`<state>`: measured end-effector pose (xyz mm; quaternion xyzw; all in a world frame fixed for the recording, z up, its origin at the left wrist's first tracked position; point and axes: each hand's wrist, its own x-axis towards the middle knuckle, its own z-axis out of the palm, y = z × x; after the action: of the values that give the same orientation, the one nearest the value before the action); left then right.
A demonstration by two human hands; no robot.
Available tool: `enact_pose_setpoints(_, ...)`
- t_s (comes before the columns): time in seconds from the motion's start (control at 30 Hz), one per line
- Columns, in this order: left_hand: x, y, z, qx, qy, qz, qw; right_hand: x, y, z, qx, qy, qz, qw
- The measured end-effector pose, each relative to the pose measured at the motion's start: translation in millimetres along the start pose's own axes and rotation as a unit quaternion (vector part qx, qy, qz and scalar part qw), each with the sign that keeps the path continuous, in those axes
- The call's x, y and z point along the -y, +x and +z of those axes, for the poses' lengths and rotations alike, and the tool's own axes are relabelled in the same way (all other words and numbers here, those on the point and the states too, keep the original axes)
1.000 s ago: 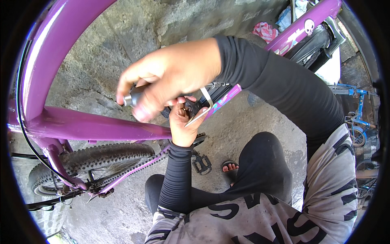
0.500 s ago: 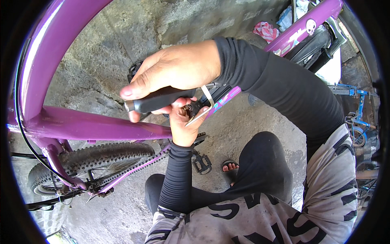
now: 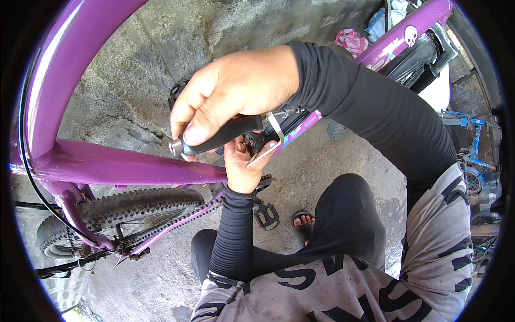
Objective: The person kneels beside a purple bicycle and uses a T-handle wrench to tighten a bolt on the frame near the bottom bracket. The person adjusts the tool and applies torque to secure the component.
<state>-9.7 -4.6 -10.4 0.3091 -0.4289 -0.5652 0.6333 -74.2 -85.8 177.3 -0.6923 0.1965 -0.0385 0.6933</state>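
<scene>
A purple bike frame fills the left side of the view, its thick tube running from the upper left down and then across toward the middle. Below it sits the knobby rear tyre, with a purple chain stay and the chain running past it over the concrete floor. A second purple tube crosses the upper right corner.

The person crouches low, wearing black sleeves, black trousers and a grey patterned shirt; 1 sandalled foot shows beside a black pedal.

The right hand reaches in from the upper right and is closed around the black handle of a tool. The fingers curl over the top of the handle and the thumb presses along its side near the metal end cap, so this grip is tight on the tool. A bent silver metal bar on the tool's far end lies against the parts just above the frame tube.

The left hand comes up from below, directly under the tool. Its fingers are curled around a small dark part at the crank area, touching the silver bar; whether that grip is fully closed is hidden by the right hand.
</scene>
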Motion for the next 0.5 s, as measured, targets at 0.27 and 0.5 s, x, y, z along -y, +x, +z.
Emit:
enact_pose_setpoints(0.27,7,1,-11,0.030,0.020,-0.005,0.999,4,8,0,0.027,-0.151,-0.023,0.988)
enact_pose_setpoints(0.5,-7,0,-5,0.037,0.017,-0.029,0.999,6,1,0,-0.006,-0.304,-0.120,0.945)
